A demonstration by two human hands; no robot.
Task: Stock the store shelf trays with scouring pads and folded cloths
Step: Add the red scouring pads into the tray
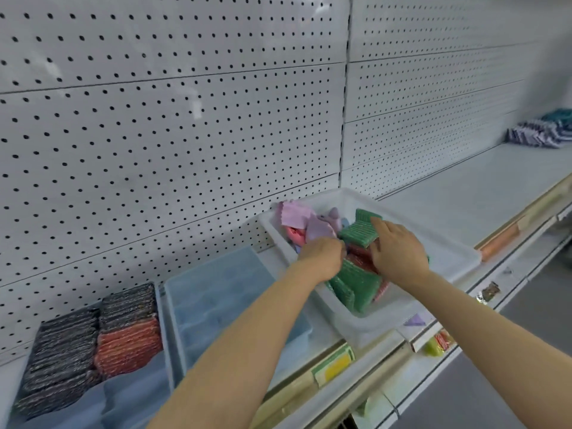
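The flat green rectangular scouring pads (356,281) stand on edge inside the white plastic shelf tray (458,250), packed face to face in a row whose long axis runs from the tray's near corner toward the perforated white back panel (185,134), probably so more fit and each lifts out singly. The right hand (397,250) lies over the row, fingers reaching to the rear pad (360,232), seemingly steadying it, though whether they grip I cannot tell. The left hand (323,255), fingers curled, appears to pinch the pastel folded cloths (312,224) bunched at the tray's far end, perhaps keeping them clear.
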